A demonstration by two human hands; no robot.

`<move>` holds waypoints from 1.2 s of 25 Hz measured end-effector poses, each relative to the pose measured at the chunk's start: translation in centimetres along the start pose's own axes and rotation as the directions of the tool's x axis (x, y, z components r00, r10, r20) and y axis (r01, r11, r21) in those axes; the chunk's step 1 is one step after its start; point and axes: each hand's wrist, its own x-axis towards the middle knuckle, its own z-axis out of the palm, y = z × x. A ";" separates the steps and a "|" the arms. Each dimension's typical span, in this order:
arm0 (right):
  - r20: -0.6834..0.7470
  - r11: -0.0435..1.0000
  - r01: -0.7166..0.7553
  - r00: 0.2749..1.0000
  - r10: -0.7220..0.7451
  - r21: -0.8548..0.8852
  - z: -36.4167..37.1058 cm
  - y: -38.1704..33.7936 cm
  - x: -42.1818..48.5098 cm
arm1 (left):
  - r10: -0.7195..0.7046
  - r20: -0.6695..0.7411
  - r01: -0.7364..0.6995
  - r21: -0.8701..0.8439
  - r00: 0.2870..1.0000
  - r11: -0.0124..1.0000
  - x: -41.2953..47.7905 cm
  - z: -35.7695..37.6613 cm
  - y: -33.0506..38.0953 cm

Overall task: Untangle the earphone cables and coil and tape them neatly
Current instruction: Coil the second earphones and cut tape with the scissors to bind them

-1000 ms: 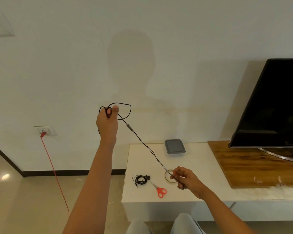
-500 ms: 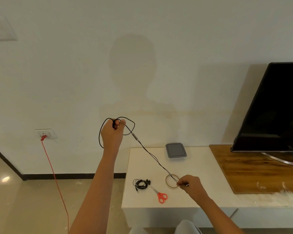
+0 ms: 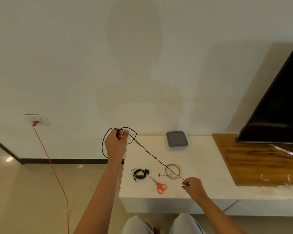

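Observation:
A black earphone cable (image 3: 152, 155) stretches taut between my two hands above the white bench (image 3: 201, 154). My left hand (image 3: 115, 146) is raised at the bench's left end and grips loops of that cable. My right hand (image 3: 194, 184) pinches the cable's other end low over the bench front. A second black earphone set (image 3: 139, 173) lies coiled on the bench. A thin roll of tape (image 3: 172, 171) lies flat under the stretched cable. Red-handled scissors (image 3: 159, 185) lie near the front edge.
A grey lidded box (image 3: 177, 139) sits at the back of the bench. A wooden board (image 3: 254, 162) carries a black TV (image 3: 277, 107) at right. A red cord (image 3: 54, 169) runs from a wall socket (image 3: 39, 119) down across the floor at left. My knees (image 3: 159, 224) show at the bottom.
My left hand has come down with the cable loops, and my right hand has drawn the cable end further right and toward the bench front. The view has tilted down.

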 end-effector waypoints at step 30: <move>-0.243 0.818 0.450 0.891 -0.384 0.358 -4.9 -13.7 2.1 | -0.107 0.372 0.038 0.187 0.922 0.982 -2.7 5.4 -1.9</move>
